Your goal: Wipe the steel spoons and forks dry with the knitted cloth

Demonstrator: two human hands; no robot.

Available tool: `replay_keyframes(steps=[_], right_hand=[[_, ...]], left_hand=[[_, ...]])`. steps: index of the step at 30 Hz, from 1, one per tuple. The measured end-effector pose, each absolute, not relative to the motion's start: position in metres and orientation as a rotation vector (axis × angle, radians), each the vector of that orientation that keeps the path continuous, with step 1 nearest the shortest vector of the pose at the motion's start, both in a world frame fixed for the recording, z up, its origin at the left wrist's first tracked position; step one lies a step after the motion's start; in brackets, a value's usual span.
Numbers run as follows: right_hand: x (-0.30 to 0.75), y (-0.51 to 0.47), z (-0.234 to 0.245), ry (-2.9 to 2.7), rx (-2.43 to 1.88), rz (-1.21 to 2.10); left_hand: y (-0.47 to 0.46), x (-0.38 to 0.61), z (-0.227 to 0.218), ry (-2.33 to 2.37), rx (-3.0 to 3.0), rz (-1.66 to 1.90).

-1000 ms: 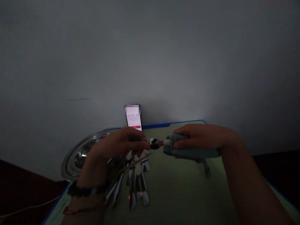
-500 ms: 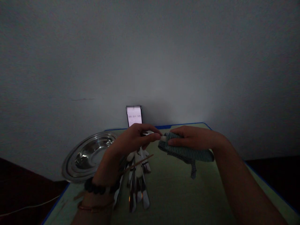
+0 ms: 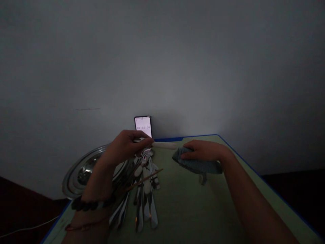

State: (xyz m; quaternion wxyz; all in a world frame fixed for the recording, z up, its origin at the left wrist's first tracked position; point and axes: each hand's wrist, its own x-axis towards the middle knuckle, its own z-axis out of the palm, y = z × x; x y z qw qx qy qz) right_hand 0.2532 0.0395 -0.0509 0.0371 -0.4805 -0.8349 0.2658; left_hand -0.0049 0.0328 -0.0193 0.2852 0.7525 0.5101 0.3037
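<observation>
Over the cutlery pile, my left hand [image 3: 130, 145] pinches a utensil by one end; its smooth white handle [image 3: 164, 145] points right, and its other end is hidden by my fingers, so I cannot tell its kind. My right hand [image 3: 203, 150] grips a folded grey-green cloth [image 3: 200, 165] with a dark patterned edge. A short gap separates the cloth from the handle's tip. Beneath my left hand lie several knives [image 3: 153, 211], spoons and forks, some with white handles, and a thin wooden chopstick [image 3: 146, 179] rests across them.
A wide shiny steel basin [image 3: 72, 179] stands at the left, partly behind my left forearm. Against the wall leans a phone [image 3: 143, 124] showing a running timer. The pale green table [image 3: 193, 210] has a blue edge. A white cable [image 3: 33, 224] hangs at the lower left.
My left hand has moved left with the utensil, drawing its white handle out of the cloth. The right hand, still gripping the cloth, has shifted slightly left.
</observation>
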Motion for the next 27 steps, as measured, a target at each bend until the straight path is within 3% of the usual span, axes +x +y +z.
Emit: replay_keyframes(steps=[6,12,16,22,27], right_hand=[[0.241,0.042,-0.058,-2.272,-1.215,0.757],[0.234,0.037,-0.042,-2.446,-1.077,0.727],[0.267,0.049,-0.057,-2.183,-1.493,0.514],[0.344,0.066,-0.124,-1.759,-2.093,0.243],[0.368,0.066,-0.169,-1.518,-2.325,-0.06]], left_hand=[[0.032,0.007,-0.019,1.399,2.065,0.818],[0.049,0.034,-0.047,1.238,1.776,1.028],[0.057,0.047,-0.064,1.132,1.675,1.075],[0.047,0.064,-0.07,0.979,1.915,0.701],[0.042,0.068,-0.073,0.93,2.063,0.589]])
